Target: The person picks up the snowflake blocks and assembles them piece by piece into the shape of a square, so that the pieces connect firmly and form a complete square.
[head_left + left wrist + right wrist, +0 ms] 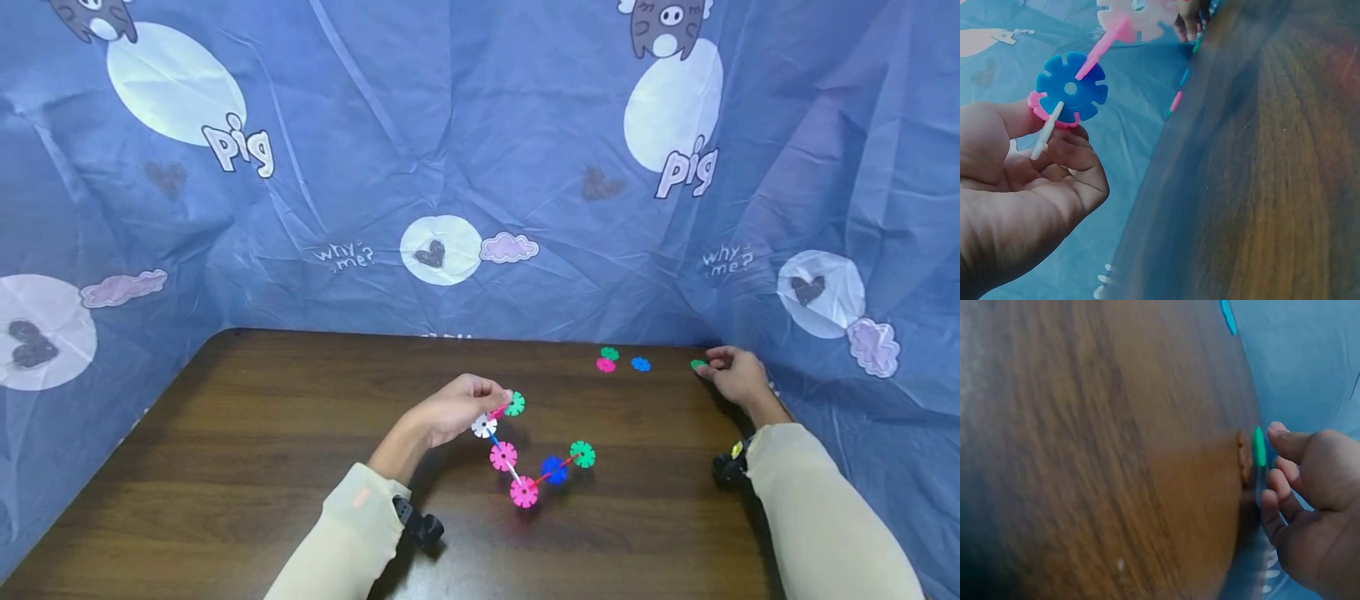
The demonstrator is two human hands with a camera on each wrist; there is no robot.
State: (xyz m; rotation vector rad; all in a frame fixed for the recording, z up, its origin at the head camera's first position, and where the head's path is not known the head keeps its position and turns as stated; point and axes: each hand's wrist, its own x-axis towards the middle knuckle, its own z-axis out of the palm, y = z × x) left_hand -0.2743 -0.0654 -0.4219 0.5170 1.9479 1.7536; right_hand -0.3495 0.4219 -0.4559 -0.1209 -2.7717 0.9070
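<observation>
My left hand [457, 408] pinches one end of a chain of interlocked notched plastic discs, held over the table. At that end are a green disc [515, 404] and a white disc [483, 426]; pink discs [524, 492], a blue disc [554, 470] and another green disc [582, 454] follow. In the left wrist view, thumb and fingers grip a pink disc [1036, 103] behind a blue one. At the back right corner, my right hand [737, 379] holds a loose green disc [1260, 447] at its fingertips. Beneath that disc shows a brown scalloped shape [1244, 457].
A loose green disc [610, 353], a pink disc [606, 365] and a blue disc [641, 364] lie along the back edge of the brown wooden table [247, 467]. Blue printed cloth [450, 167] hangs behind the table and at both sides.
</observation>
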